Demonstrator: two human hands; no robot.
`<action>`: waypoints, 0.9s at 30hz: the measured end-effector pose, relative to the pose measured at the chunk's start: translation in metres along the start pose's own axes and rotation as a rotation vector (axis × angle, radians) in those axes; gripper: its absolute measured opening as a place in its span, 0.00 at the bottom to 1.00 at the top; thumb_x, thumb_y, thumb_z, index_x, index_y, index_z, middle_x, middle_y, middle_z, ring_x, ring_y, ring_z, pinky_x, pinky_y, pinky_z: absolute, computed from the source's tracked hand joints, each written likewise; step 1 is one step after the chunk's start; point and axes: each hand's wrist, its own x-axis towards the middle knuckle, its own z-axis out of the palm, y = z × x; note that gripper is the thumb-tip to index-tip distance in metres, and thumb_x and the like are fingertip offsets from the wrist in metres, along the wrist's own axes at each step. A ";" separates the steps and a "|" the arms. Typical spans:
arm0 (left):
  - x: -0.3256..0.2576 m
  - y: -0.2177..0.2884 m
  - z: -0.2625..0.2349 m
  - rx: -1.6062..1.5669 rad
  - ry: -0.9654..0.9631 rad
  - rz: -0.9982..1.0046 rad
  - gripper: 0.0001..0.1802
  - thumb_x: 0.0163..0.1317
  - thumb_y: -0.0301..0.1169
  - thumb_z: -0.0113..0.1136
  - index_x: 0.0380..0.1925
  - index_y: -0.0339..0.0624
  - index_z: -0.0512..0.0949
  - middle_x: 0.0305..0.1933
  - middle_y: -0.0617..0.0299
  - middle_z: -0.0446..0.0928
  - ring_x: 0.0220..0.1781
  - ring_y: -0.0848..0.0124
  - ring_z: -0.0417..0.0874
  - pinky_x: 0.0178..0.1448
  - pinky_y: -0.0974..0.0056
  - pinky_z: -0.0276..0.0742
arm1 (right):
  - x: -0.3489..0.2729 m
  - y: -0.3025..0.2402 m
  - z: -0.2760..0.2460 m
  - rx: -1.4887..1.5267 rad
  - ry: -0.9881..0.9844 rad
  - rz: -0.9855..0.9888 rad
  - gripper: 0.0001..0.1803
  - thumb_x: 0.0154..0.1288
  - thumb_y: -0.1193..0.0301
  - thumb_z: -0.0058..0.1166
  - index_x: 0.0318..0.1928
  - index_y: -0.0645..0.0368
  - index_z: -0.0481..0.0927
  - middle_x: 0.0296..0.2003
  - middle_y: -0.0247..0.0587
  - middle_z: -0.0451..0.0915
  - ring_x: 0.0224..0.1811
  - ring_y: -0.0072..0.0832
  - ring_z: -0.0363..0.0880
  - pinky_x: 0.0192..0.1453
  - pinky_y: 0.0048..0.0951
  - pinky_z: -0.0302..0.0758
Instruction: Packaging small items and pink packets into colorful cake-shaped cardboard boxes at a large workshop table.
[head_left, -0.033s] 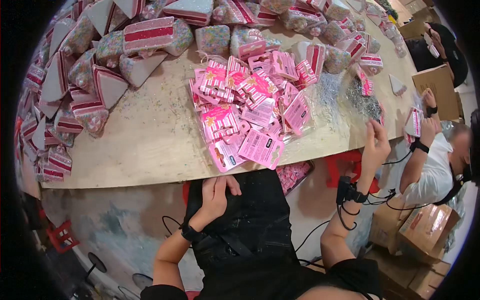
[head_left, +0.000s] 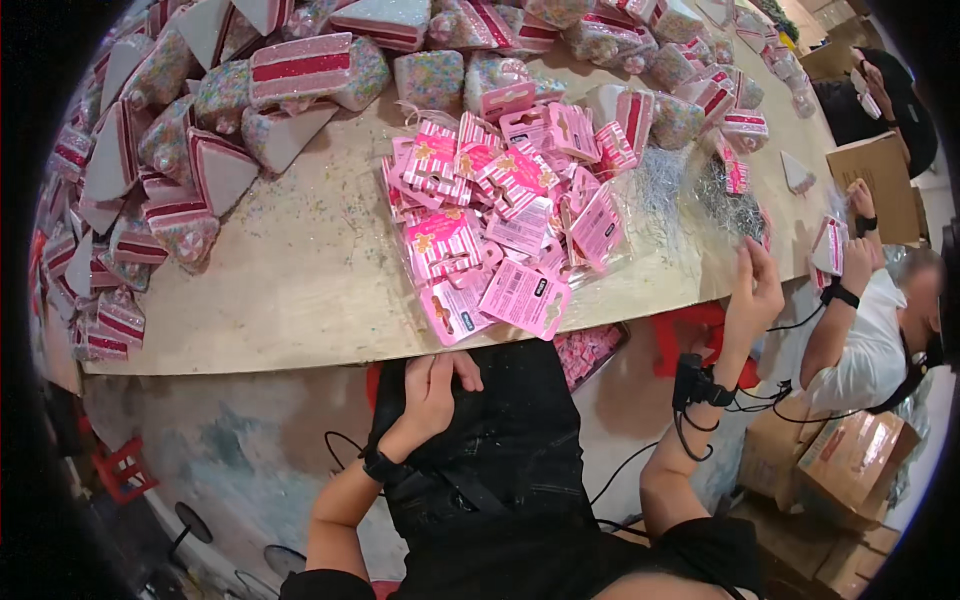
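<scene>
My left hand rests on my black-clad lap just below the table edge. Its fingers are stretched out, and no object shows in it. My right hand is raised at the table's edge with fingertips drawn together. Whatever they may pinch is too small to tell. Just beyond those fingertips lies a clear plastic bag of silvery strings. Pink cardboard hang tags, some striped, are heaped on clear plastic in front of me. Glittery cake-slice ornaments with pink and white layers are piled around the far and left sides.
A tray of small pink pieces sits below the table edge, beside a red stool. At the right, a co-worker in a white shirt handles a cake-slice ornament. Cardboard boxes stand on the floor nearby.
</scene>
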 end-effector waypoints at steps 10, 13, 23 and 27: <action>0.001 -0.001 0.004 -0.026 -0.010 -0.066 0.23 0.78 0.34 0.32 0.24 0.35 0.66 0.20 0.56 0.70 0.23 0.65 0.73 0.35 0.61 0.73 | -0.029 -0.037 0.028 0.371 0.307 -0.008 0.09 0.68 0.79 0.57 0.47 0.67 0.76 0.39 0.42 0.81 0.40 0.22 0.80 0.45 0.22 0.77; 0.000 0.001 0.001 -0.011 0.018 -0.060 0.22 0.78 0.33 0.32 0.23 0.35 0.66 0.20 0.56 0.69 0.23 0.65 0.73 0.35 0.60 0.73 | -0.038 -0.049 0.036 0.428 0.231 -0.024 0.07 0.68 0.79 0.57 0.44 0.66 0.75 0.37 0.41 0.81 0.36 0.22 0.81 0.42 0.21 0.77; -0.004 -0.004 -0.010 0.008 0.105 -0.029 0.21 0.78 0.33 0.34 0.23 0.36 0.66 0.19 0.56 0.69 0.22 0.65 0.72 0.33 0.59 0.73 | 0.007 -0.052 0.046 0.477 0.264 -0.025 0.07 0.68 0.81 0.55 0.45 0.67 0.74 0.34 0.41 0.81 0.36 0.24 0.82 0.44 0.22 0.78; -0.002 -0.011 -0.012 -0.017 0.132 -0.052 0.20 0.77 0.31 0.35 0.24 0.37 0.65 0.19 0.56 0.68 0.21 0.65 0.72 0.32 0.59 0.73 | -0.026 -0.086 0.066 0.668 -0.061 -0.021 0.10 0.65 0.84 0.56 0.47 0.66 0.76 0.35 0.42 0.81 0.37 0.27 0.82 0.44 0.24 0.78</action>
